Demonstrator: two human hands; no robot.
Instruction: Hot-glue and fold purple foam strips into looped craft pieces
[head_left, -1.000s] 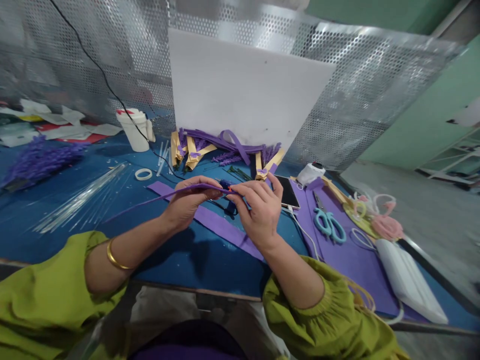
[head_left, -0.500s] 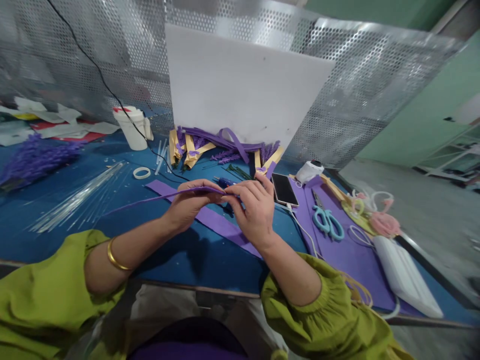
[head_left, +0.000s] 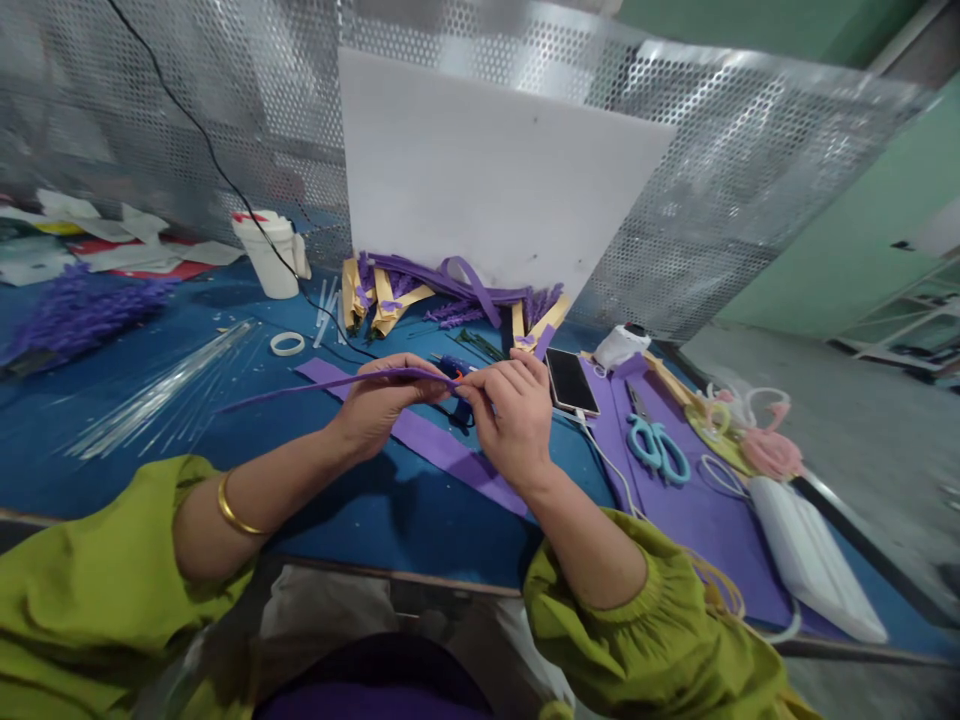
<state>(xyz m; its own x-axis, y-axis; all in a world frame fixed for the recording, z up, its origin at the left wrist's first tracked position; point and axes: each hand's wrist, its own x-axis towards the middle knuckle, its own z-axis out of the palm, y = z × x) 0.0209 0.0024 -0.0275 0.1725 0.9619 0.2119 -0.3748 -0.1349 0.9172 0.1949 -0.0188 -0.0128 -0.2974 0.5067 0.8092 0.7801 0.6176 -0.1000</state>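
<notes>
A long purple felt strip runs edge-on between my two hands above the table. My left hand is closed around its middle, and the strip's free tail reaches out to the left. At the strip's right end, my right hand pinches it with thumb and fingers. The fingertips of both hands nearly meet. Beneath them, a second, wider purple strip lies slantwise on the blue table. Partly hidden behind my hands is a dark blue glue gun with an orange spot.
Turquoise scissors and a phone with a white cable lie to the right. A white tumbler, a tape roll and clear sticks are on the left. Small lavender bouquets lie before a white board.
Both hands keep their hold on the strip and have hardly moved. The view has shifted slightly, and an orange spot now shows by the fingertips.
</notes>
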